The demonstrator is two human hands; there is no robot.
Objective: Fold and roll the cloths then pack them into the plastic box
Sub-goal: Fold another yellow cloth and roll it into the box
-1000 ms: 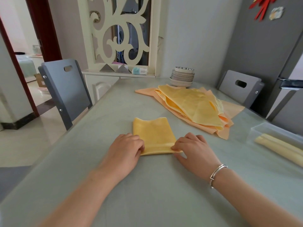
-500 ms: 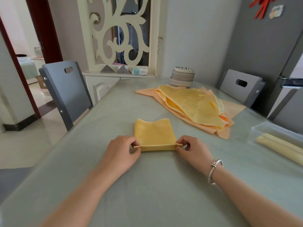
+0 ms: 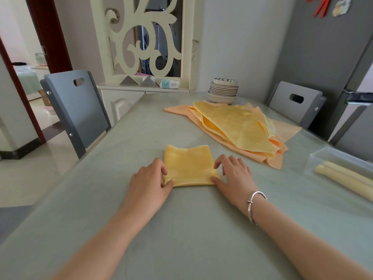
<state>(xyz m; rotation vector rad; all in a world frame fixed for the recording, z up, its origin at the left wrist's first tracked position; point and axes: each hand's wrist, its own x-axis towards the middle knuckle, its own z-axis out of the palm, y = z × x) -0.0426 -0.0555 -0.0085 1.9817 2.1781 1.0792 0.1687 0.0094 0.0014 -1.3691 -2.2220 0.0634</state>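
Note:
A folded yellow cloth (image 3: 188,164) lies flat on the grey-green table (image 3: 181,229) in front of me, its near edge turned over into a thin roll. My left hand (image 3: 150,181) pinches the roll's left end. My right hand (image 3: 233,176), with a silver bracelet on the wrist, pinches the right end. A loose pile of yellow and orange cloths (image 3: 236,126) lies further back. At the right edge stands a clear plastic box (image 3: 323,156) with two pale rolled cloths (image 3: 347,178) inside.
A stack of plates and bowls (image 3: 223,90) stands at the table's far end. Grey chairs stand at the left (image 3: 74,110) and far right (image 3: 295,102). A grey fridge (image 3: 343,67) is close behind the box.
The cloth's near edge has been lifted and turned over away from me, starting a roll. Both hands moved forward with it and now pinch its two ends.

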